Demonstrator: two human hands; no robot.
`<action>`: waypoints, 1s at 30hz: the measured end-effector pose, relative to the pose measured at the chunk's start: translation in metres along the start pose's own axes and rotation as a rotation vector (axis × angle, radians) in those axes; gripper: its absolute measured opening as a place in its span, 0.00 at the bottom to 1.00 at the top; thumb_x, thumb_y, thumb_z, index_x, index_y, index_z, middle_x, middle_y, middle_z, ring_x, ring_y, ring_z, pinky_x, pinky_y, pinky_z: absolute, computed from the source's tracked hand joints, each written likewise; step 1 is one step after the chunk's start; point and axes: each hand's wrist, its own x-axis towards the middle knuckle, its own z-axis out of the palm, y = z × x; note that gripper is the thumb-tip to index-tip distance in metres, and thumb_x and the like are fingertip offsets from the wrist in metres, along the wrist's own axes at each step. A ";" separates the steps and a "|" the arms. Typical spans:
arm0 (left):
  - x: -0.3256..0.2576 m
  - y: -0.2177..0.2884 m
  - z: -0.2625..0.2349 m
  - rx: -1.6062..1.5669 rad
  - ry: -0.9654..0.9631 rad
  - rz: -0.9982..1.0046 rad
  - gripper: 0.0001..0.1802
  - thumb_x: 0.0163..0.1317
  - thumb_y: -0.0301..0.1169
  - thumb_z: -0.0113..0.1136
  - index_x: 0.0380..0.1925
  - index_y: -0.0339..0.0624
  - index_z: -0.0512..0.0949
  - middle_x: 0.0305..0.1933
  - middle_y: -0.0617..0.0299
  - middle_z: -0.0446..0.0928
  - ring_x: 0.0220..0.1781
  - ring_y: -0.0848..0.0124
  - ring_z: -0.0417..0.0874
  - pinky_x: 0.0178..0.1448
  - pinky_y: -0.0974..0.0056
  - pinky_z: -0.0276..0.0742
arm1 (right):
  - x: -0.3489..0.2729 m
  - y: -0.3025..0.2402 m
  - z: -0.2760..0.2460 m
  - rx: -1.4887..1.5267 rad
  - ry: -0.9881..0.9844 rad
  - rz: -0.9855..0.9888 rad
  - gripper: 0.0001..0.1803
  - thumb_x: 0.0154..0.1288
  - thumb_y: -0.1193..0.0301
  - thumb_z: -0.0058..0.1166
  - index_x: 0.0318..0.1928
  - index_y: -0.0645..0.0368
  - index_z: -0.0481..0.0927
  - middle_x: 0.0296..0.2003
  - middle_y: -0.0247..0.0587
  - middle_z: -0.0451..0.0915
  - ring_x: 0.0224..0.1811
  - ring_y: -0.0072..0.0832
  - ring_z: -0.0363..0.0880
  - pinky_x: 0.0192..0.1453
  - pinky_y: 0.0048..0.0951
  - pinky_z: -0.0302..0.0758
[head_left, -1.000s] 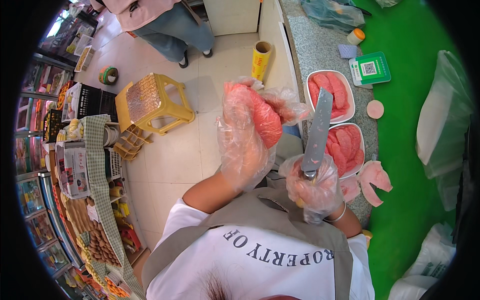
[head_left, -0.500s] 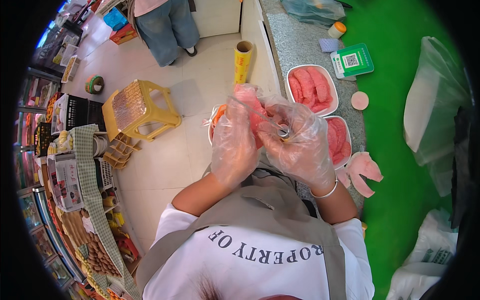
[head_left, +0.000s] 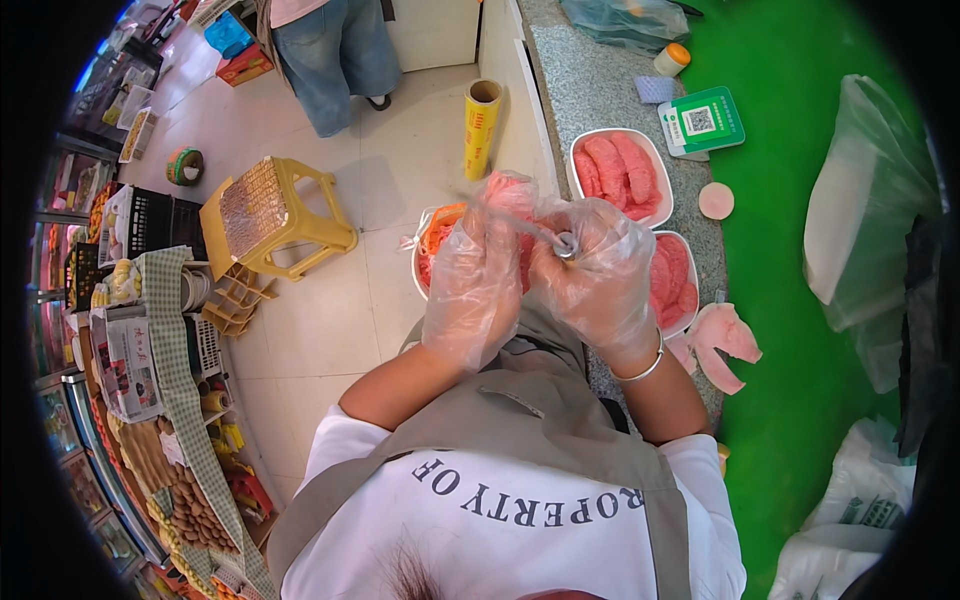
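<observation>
Pale floor tiles fill the left, with a yellow stool [head_left: 270,215] and a roll of film [head_left: 480,125]; a stone desk [head_left: 590,90] edged by green matting runs along the right. On it, two white trays [head_left: 620,178] already hold pink meat slices, and one loose slice [head_left: 725,340] lies near. Both gloved hands meet at chest height: the left hand [head_left: 475,285] clasps a pink piece of meat [head_left: 505,195], the right hand [head_left: 595,275] is clenched around a knife handle [head_left: 565,243]. Judging by this, trimming is under way, with traying partly done.
</observation>
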 end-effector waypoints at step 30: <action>0.041 -0.002 -0.029 -1.502 -0.169 -0.397 0.21 0.74 0.51 0.51 0.54 0.48 0.71 0.44 0.58 0.70 0.37 0.69 0.71 0.38 0.69 0.74 | -0.018 0.019 0.007 0.510 0.053 0.431 0.05 0.62 0.79 0.59 0.37 0.67 0.77 0.23 0.31 0.76 0.25 0.15 0.67 0.28 0.23 0.68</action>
